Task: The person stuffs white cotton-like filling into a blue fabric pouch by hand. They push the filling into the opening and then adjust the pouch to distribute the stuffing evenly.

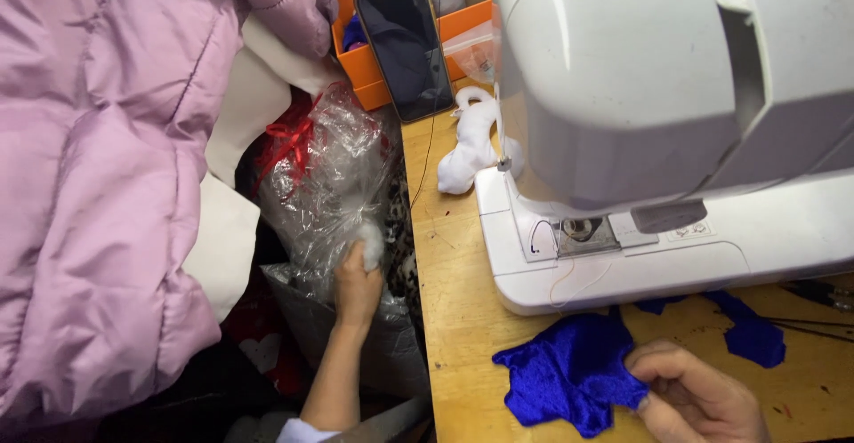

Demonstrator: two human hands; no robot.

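Two hands are at work: the left hand (pixel 358 285) reaches down past the left edge of the wooden table (pixel 463 318), fingers closed around a tuft of white stuffing (pixel 370 243) at the mouth of a crinkled clear plastic bag (pixel 325 176). The right hand (pixel 698 398), near the table's front edge, pinches a piece of blue velvet fabric (pixel 569 376). That fabric lies just before the white sewing machine (pixel 667 140), beside a small white stuffed shape (pixel 470 140).

Two bare hands, left hand (pixel 358 285) on a bare forearm with a pale sleeve cuff (pixel 301 430) at near edge, right hand (pixel 698 396) showing no sleeve, no rings visible
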